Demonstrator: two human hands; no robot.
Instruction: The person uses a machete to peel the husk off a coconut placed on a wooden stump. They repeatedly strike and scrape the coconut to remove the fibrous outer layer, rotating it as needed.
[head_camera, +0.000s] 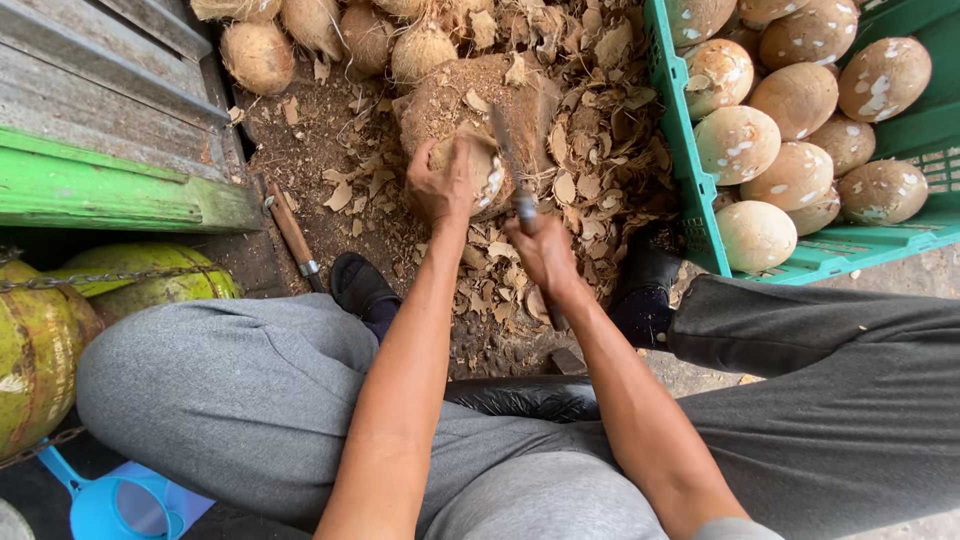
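My left hand (440, 185) grips a brown coconut (487, 172) and holds it on a round wooden chopping block (455, 95). My right hand (545, 255) is closed on the handle of a long knife (508, 150), whose blade lies across the coconut's right side. Pieces of brown shell (570, 185) litter the ground around the block. I sit with both knees spread, in grey trousers, with dark shoes either side of the block.
A green plastic crate (690, 200) at the right holds several peeled, pale-flecked coconuts (795, 100). Unpeeled coconuts (258, 55) lie at the top left. A second tool with a wooden handle (293, 235) lies by my left foot. Green coconuts (40, 340) and a blue scoop (115, 500) sit at the lower left.
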